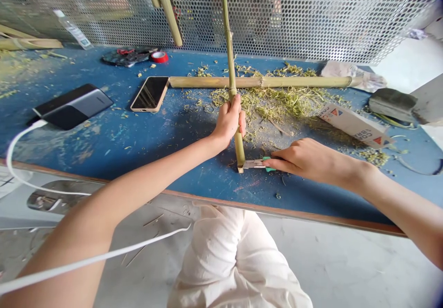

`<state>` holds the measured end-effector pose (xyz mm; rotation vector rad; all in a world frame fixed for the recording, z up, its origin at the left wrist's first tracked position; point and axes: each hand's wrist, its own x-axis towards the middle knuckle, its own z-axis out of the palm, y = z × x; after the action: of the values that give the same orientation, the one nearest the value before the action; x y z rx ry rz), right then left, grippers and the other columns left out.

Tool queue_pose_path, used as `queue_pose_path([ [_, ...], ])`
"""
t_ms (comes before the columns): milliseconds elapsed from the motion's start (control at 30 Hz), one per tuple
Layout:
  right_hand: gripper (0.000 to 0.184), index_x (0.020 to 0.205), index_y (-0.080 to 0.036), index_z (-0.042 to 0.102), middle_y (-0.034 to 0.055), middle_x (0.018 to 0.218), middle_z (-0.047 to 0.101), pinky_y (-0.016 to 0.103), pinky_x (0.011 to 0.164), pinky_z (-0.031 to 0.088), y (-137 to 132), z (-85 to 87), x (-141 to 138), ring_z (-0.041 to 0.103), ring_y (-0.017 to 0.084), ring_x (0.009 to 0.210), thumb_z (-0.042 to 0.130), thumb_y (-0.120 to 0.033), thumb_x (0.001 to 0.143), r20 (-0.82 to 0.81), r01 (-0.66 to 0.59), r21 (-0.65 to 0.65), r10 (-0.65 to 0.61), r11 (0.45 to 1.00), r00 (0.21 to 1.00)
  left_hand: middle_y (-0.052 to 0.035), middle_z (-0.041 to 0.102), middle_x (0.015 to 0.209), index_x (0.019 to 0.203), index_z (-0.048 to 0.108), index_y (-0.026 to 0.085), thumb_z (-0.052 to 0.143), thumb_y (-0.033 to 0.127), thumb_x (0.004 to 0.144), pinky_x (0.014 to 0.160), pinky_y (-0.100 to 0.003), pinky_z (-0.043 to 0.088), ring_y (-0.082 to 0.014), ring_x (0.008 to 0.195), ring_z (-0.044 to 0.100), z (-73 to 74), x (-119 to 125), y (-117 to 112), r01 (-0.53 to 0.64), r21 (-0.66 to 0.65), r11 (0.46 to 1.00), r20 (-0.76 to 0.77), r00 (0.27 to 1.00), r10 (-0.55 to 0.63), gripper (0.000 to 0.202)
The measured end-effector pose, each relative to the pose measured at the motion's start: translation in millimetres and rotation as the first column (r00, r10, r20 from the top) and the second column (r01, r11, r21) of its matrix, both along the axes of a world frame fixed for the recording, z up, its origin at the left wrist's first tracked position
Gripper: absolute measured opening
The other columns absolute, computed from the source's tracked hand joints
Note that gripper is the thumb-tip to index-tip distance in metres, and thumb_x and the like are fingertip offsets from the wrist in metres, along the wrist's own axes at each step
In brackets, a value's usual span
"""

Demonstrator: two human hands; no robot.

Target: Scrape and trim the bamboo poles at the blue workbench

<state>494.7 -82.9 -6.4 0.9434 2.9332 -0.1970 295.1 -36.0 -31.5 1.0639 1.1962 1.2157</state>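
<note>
My left hand (231, 122) is closed round the lower part of a thin bamboo stick (228, 50), which stands nearly upright over the blue table. Its pale lower end is at the table top. In my right hand (294, 158) is a utility knife (256, 163) with a green part showing near the fingers. The blade touches, or nearly touches, the side of the stick just above its lower end. My right palm hides most of the knife's handle. Behind my left hand a thicker bamboo pole (294, 82) lies across the table.
Green bamboo shavings (284, 103) are heaped round the pole. A printed carton (356, 126) lies at right, near a dark block (392, 100). A phone (150, 94), a cabled power bank (74, 105) and red tape (159, 57) lie at left. Perforated metal mesh (294, 17) borders the back.
</note>
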Motion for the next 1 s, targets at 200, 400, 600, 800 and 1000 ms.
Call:
queue_pose_path([
  [200, 0.077, 0.076, -0.016, 0.072, 0.0055, 0.052, 0.059, 0.031, 0.054, 0.02, -0.8, 1.8, -1.8, 0.046, 0.012, 0.045, 0.016, -0.061, 0.104, 0.044, 0.027, -0.014, -0.026, 1.0, 0.999, 0.0089, 0.034, 0.044, 0.069, 0.039, 0.023, 0.039, 0.055, 0.099, 0.039, -0.018, 0.034, -0.0054, 0.034, 0.037, 0.0, -0.7, 0.0, 0.0, 0.003, 1.0, 0.001, 1.0, 0.0, 0.045],
  [400, 0.077, 0.077, -0.016, 0.072, 0.0054, 0.052, 0.059, 0.031, 0.054, 0.02, -1.9, 3.8, -2.9, 0.046, 0.012, 0.046, 0.015, -0.061, 0.104, 0.044, 0.025, -0.016, -0.024, 1.0, 0.999, 0.0087, 0.033, 0.045, 0.067, 0.038, 0.023, 0.04, 0.051, 0.1, 0.04, -0.02, 0.034, -0.0058, 0.033, 0.036, 0.7, -0.7, -0.2, -0.006, 0.013, 1.0, 0.024, 1.0, 0.006, 0.043],
  [600, 0.076, 0.08, -0.017, 0.072, 0.0056, 0.055, 0.06, 0.031, 0.055, 0.021, -1.2, 3.8, -1.0, 0.048, 0.013, 0.049, 0.016, -0.062, 0.104, 0.046, 0.034, -0.042, -0.032, 0.999, 0.998, 0.0082, 0.033, 0.044, 0.068, 0.039, 0.023, 0.039, 0.051, 0.1, 0.039, -0.02, 0.035, -0.0067, 0.033, 0.036, 3.0, -0.1, -0.9, 0.012, -0.002, 1.0, 0.061, 0.998, -0.012, 0.042],
  [800, 0.074, 0.076, -0.017, 0.07, 0.0042, 0.055, 0.057, 0.03, 0.055, 0.023, 2.3, 2.2, 3.7, 0.043, 0.011, 0.047, 0.018, -0.062, 0.103, -0.059, 0.058, -0.143, -0.067, 0.988, 0.996, 0.0084, 0.034, 0.041, 0.071, 0.044, 0.023, 0.047, 0.064, 0.093, 0.036, -0.021, 0.032, -0.007, 0.033, 0.035, 6.2, -1.8, -3.6, 0.024, -0.018, 1.0, 0.107, 0.994, -0.021, 0.046],
  [1000, 0.075, 0.076, -0.017, 0.071, 0.0041, 0.053, 0.057, 0.03, 0.054, 0.023, 0.2, 3.7, 1.4, 0.041, 0.01, 0.046, 0.017, -0.063, 0.103, -0.076, 0.017, -0.137, -0.028, 0.99, 0.997, 0.0085, 0.034, 0.042, 0.066, 0.043, 0.023, 0.055, 0.053, 0.093, 0.039, -0.021, 0.034, -0.0062, 0.034, 0.037, 0.9, -1.7, -2.6, 0.023, 0.047, 0.999, 0.091, 0.995, -0.027, 0.042],
])
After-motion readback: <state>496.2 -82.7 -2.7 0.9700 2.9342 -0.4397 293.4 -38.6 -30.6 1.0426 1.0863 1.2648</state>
